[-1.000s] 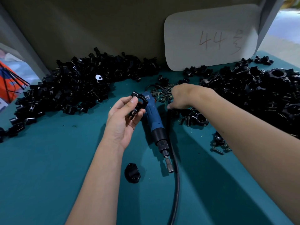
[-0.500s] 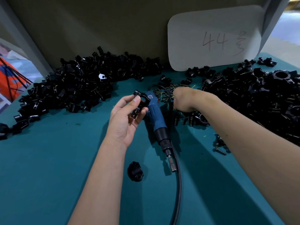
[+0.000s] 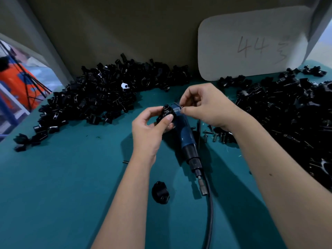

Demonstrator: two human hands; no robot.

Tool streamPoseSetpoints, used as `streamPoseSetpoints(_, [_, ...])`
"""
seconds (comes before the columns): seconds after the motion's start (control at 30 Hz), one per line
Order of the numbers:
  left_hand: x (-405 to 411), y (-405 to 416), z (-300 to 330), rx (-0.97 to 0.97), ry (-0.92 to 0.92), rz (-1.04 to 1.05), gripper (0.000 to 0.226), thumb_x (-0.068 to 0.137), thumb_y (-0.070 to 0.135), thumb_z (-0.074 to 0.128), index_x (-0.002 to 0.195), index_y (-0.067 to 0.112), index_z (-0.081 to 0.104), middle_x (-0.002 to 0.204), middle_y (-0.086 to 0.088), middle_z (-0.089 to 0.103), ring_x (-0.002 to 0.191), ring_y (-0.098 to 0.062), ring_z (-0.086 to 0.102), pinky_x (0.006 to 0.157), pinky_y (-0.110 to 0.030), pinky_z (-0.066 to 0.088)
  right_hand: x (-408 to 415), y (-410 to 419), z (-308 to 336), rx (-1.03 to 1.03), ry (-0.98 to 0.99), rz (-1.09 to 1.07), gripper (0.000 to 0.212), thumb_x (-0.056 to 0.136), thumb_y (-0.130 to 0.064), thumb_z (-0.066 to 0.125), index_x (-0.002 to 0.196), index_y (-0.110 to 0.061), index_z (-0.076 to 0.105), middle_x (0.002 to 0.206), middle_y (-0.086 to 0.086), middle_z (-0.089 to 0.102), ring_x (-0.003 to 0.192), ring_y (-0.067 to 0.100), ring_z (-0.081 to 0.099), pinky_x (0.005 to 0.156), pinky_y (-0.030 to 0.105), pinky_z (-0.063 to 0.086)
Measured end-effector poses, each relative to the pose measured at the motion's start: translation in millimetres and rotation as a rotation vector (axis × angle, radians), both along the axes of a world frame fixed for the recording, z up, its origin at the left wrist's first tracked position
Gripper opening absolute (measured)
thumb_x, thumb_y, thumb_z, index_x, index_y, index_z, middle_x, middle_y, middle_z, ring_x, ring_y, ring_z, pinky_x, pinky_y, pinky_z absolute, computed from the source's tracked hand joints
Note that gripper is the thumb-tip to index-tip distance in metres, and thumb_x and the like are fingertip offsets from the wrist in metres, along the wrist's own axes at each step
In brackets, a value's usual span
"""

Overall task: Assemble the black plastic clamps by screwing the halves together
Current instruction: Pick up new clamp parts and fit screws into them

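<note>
My left hand [image 3: 150, 130] grips a black plastic clamp [image 3: 166, 114] between thumb and fingers, above the teal table. My right hand [image 3: 204, 105] is just right of it, with thumb and forefinger pinched on a small screw [image 3: 181, 106] close to the clamp. A blue electric screwdriver [image 3: 186, 141] lies on the table under both hands, its bit pointing toward me. One black clamp half [image 3: 160, 192] lies alone near my left forearm.
A large heap of black clamp parts [image 3: 100, 97] covers the back left, another heap [image 3: 296, 119] the right side. Loose screws [image 3: 215, 135] lie beside the screwdriver. Its black cable [image 3: 209, 203] runs toward me. A white card marked 44 [image 3: 251, 44] leans on the back wall.
My right hand has lifted off the screw pile and come back to the clamp with a screw pinched in its fingers. My left hand has turned the clamp a little.
</note>
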State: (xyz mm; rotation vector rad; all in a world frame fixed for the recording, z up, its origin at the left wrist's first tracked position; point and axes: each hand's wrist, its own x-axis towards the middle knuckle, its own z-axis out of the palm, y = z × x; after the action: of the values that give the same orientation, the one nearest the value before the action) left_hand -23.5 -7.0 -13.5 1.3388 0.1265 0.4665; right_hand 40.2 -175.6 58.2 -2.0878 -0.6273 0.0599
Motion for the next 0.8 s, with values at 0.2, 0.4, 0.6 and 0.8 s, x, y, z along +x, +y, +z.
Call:
streamPoseSetpoints(0.2, [1, 6, -3, 0.034, 0.014, -0.015, 0.023, 0.083, 0.006, 0.083, 0.098, 0.022, 0.077, 0.095, 0.003, 0.078, 0.073, -0.02, 0.074, 0.074, -0.03, 0.061, -10, 9, 4, -0.228, -0.232, -0.016, 0.019, 0.079, -0.001, 0.071, 0.08, -0.02, 0.07, 0.073, -0.009, 0.068, 0.055, 0.0, 0.055, 0.059, 0.01, 0.045])
streamPoseSetpoints(0.4, [0, 9, -3, 0.059, 0.02, -0.053, 0.022, 0.082, 0.006, 0.082, 0.098, 0.021, 0.078, 0.095, 0.003, 0.078, 0.077, -0.023, 0.074, 0.079, -0.038, 0.063, -9, 5, 4, -0.193, -0.264, 0.031, 0.02, 0.082, -0.002, 0.075, 0.081, -0.022, 0.071, 0.074, -0.008, 0.068, 0.06, 0.003, 0.057, 0.061, 0.012, 0.045])
streamPoseSetpoints(0.6, [-2, 11, 2, 0.029, 0.029, -0.075, 0.023, 0.087, -0.003, 0.078, 0.097, 0.018, 0.077, 0.097, 0.002, 0.077, 0.075, -0.023, 0.073, 0.073, -0.028, 0.061, -3, 2, -3, -0.015, -0.162, 0.066, 0.014, 0.089, -0.008, 0.079, 0.089, -0.022, 0.077, 0.086, -0.007, 0.076, 0.08, 0.009, 0.072, 0.079, 0.027, 0.058])
streamPoseSetpoints(0.8, [-6, 8, 4, 0.013, 0.028, -0.134, 0.02, 0.087, -0.004, 0.077, 0.101, 0.01, 0.075, 0.096, 0.002, 0.077, 0.075, -0.02, 0.073, 0.072, -0.027, 0.061, -2, 3, -14, 0.118, -0.037, 0.058, 0.011, 0.088, -0.007, 0.081, 0.088, -0.018, 0.081, 0.084, -0.002, 0.079, 0.079, 0.01, 0.073, 0.08, 0.022, 0.058])
